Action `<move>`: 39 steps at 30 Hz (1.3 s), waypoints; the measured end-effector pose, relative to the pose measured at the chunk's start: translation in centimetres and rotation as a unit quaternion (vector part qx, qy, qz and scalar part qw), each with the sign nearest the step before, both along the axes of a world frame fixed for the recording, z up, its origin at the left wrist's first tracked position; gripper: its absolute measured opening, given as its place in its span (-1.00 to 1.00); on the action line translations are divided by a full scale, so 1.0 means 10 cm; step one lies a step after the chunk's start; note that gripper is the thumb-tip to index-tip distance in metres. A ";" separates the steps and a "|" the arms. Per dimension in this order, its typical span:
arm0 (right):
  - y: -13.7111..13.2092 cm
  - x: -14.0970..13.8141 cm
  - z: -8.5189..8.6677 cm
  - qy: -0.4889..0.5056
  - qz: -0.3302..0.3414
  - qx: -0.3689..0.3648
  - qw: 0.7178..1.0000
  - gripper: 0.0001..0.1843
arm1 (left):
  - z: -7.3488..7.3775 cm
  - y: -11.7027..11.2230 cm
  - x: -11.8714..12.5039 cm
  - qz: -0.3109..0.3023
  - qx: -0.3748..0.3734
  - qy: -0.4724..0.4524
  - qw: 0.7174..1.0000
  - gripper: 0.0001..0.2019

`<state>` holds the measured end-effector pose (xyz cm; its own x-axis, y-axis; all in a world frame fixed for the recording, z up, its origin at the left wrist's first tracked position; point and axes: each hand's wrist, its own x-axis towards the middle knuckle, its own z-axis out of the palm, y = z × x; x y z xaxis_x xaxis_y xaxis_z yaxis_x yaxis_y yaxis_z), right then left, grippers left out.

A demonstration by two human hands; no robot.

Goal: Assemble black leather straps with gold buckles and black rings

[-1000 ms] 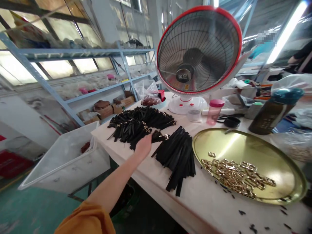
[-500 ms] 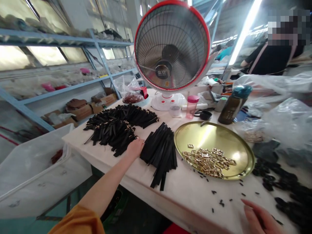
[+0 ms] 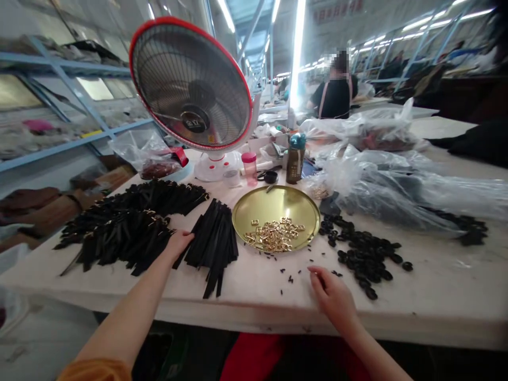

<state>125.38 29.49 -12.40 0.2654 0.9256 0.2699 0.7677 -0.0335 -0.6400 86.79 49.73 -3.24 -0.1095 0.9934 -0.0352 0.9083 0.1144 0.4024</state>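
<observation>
My left hand (image 3: 181, 244) is closed at the left edge of a bundle of flat black straps (image 3: 214, 238), its fingertips on a strap that slants away from the rest. Left of it lies a heap of black straps with gold buckles (image 3: 127, 238). My right hand (image 3: 333, 296) rests low over the table with fingers curled and thumb and forefinger close together. What it holds, if anything, cannot be made out. Small black bits (image 3: 290, 279) are scattered beside it. Between and beyond the hands stands a round gold tray (image 3: 250, 203) with loose gold buckles (image 3: 278, 234).
Black round pieces (image 3: 369, 259) are spread at the right, below clear plastic bags (image 3: 381, 185). Behind the tray stand a dark bottle (image 3: 296, 161) and a pink cup (image 3: 250, 169). A red-rimmed fan (image 3: 194, 90) towers at the back. A person (image 3: 337, 95) is farther off.
The view has swung right, bringing more of the table's right side into sight. My right hand has come fully into view. My left hand stays between the buckled heap and the strap bundle.
</observation>
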 end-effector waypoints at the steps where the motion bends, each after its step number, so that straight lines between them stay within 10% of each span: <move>1: -0.01 0.00 0.00 0.005 0.004 0.000 1.000 -0.66 | 0.02 -0.02 0.01 0.015 0.011 0.027 0.999 -0.73; 8: -0.05 0.02 0.07 0.030 0.011 0.001 0.999 -0.69 | 0.22 -0.29 0.36 -0.020 0.108 0.127 0.986 -0.70; 19: -0.10 0.03 0.14 0.087 0.007 0.030 0.996 -0.70 | 0.15 -0.73 0.82 -0.103 0.160 0.107 0.976 -0.75; 22: -0.16 -0.10 0.29 0.165 0.029 0.023 0.986 -0.68 | 0.26 -1.12 1.11 -0.159 0.057 -0.140 0.976 -0.73; 27: -0.39 -0.39 0.57 0.367 0.178 -0.122 0.905 -0.47 | 0.12 -1.80 1.75 -0.133 -0.237 -0.499 0.823 -0.80; 39: -0.73 -0.37 0.57 0.450 0.149 -0.283 0.834 -0.63 | -0.23 -2.03 1.99 -0.048 -0.335 -0.555 0.760 -0.86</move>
